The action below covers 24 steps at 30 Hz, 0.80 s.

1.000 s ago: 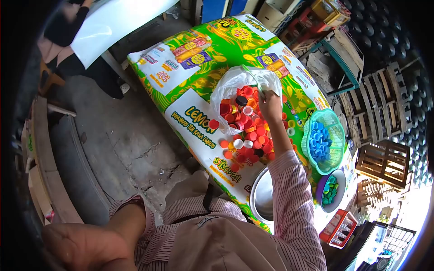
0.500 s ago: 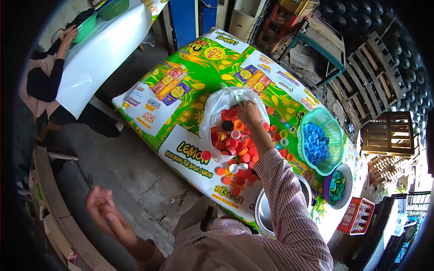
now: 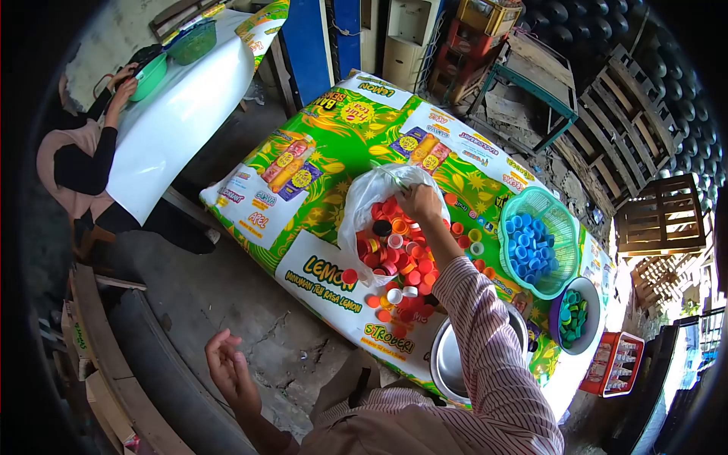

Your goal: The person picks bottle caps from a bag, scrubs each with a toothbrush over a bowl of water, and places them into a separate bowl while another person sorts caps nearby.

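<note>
A clear plastic bag (image 3: 350, 220) lies open on the table, with many red and orange bottle caps (image 3: 390, 254) in its mouth and spilling out in front. My right hand (image 3: 419, 203) is closed on the bag's far edge, its fingers partly hidden from above. Off the table at the lower left, my left hand (image 3: 231, 371) hangs in the air with its fingers loosely apart, holding nothing. To the right of the bag stand a pale green basket (image 3: 563, 241) of blue caps (image 3: 528, 246) and a purple-and-white bowl (image 3: 594, 322) of green caps (image 3: 572, 320).
A metal basin (image 3: 449, 364) sits at the near edge of the printed table cover (image 3: 303, 265), partly behind my right sleeve. Another person (image 3: 83, 163) has hands at a green basin (image 3: 150, 77) on a white table. A red crate (image 3: 613, 364) and wooden pallets (image 3: 626, 125) stand to the right.
My left hand has moved right in the view, and its curled fingers have loosened. The right hand stays at the bag's far edge. The whole view has shifted slightly.
</note>
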### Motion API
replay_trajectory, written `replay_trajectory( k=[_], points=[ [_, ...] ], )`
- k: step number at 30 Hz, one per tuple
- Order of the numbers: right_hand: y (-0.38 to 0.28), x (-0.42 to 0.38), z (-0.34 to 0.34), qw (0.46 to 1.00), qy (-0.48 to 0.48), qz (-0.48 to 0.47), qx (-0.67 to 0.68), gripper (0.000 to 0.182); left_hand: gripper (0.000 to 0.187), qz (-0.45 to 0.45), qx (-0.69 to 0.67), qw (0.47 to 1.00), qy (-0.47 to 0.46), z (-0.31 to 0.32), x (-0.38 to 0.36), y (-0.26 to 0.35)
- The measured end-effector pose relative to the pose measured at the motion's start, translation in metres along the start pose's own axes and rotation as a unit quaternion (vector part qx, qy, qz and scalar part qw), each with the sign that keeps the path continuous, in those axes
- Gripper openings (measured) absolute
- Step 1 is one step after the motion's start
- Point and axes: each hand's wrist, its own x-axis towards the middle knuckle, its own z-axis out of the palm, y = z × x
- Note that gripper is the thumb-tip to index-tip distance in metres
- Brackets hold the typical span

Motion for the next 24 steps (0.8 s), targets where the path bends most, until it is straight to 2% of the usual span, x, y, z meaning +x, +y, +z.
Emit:
replay_trajectory(
  k=[2,3,5,7,10,11,13,14,15,17,19,21,24],
  points=[
    [-0.003,0.003,0.011,0.990,0.134,-0.006,-0.053,0.037,0.030,0.002,0.019,1.000,0.012,-0.004,-0.001,-0.009],
    [-0.002,0.004,0.013,0.989,0.136,-0.005,-0.052,0.037,0.030,0.004,0.018,1.000,0.012,-0.007,-0.002,-0.014],
    [0.003,0.006,0.015,0.991,0.065,-0.056,-0.100,0.031,0.027,-0.021,0.037,0.999,0.033,-0.015,-0.006,-0.023],
    [0.000,0.001,0.006,0.992,0.050,-0.051,-0.106,0.030,0.027,-0.031,0.044,0.998,0.037,-0.020,-0.010,-0.035],
    [0.009,-0.003,-0.003,0.982,0.150,-0.112,-0.012,0.031,0.026,-0.052,0.054,0.996,0.037,-0.022,-0.014,-0.045],
    [0.015,-0.005,-0.007,0.982,0.151,-0.112,-0.013,0.031,0.026,-0.061,0.060,0.996,0.031,-0.022,-0.014,-0.047],
    [0.011,-0.024,-0.032,0.992,0.087,-0.067,0.063,0.029,0.025,-0.057,0.055,0.997,0.017,-0.016,-0.011,-0.048],
    [0.020,-0.031,-0.033,0.963,0.141,-0.129,0.187,0.030,0.025,-0.055,0.051,0.997,0.003,-0.011,-0.010,-0.047],
    [0.021,-0.046,-0.044,0.959,0.139,-0.114,0.219,0.033,0.025,-0.054,0.049,0.997,0.000,-0.006,-0.008,-0.045],
    [0.012,-0.089,-0.080,0.971,0.107,-0.110,0.184,0.037,0.025,-0.029,0.034,0.998,-0.042,0.010,-0.005,-0.038],
    [0.016,-0.132,-0.098,0.946,0.129,-0.156,0.253,0.042,0.025,-0.016,0.029,0.997,-0.066,0.032,-0.006,-0.027],
    [0.009,-0.185,-0.122,0.943,0.086,-0.096,0.305,0.046,0.026,-0.080,-0.109,0.977,-0.166,0.060,-0.013,-0.018],
    [0.023,-0.249,-0.129,0.939,0.042,-0.147,0.307,0.046,0.033,-0.124,-0.220,0.895,-0.369,0.109,-0.028,0.005]
  ],
)
